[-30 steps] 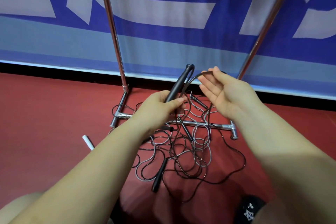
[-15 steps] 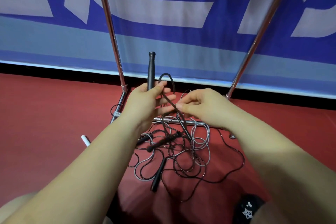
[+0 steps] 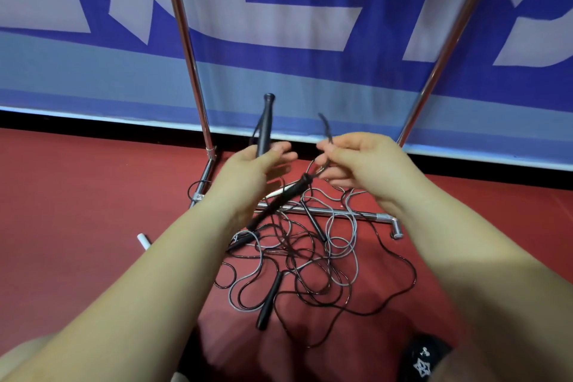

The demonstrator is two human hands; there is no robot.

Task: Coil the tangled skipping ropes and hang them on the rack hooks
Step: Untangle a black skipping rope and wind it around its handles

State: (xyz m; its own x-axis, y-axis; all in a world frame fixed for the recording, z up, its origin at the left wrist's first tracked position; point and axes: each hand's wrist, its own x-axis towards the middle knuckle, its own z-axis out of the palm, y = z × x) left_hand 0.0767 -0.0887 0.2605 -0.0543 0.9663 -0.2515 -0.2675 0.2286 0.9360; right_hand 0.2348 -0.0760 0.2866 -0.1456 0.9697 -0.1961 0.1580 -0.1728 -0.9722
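Note:
A tangle of black and grey skipping ropes (image 3: 313, 260) lies on the red floor at the foot of a chrome rack (image 3: 328, 212). My left hand (image 3: 248, 177) grips a black handle (image 3: 265, 124) that stands upright. My right hand (image 3: 362, 164) pinches a loop of black cord (image 3: 325, 130); a second black handle (image 3: 279, 201) dangles from it. Another black handle (image 3: 269, 301) lies on the floor in the tangle. The rack's two uprights (image 3: 183, 40) rise out of view, so no hooks show.
A blue and white banner (image 3: 294, 25) closes off the back behind the rack. A white handle end (image 3: 144, 240) lies on the floor left of my left forearm. A black shoe (image 3: 424, 360) shows at the bottom right. Bare red floor spreads left and right.
My hands have drawn apart. The right hand has lifted its pinch of cord higher, and the dangling handle has risen off the pile with it. The left hand's handle stays upright.

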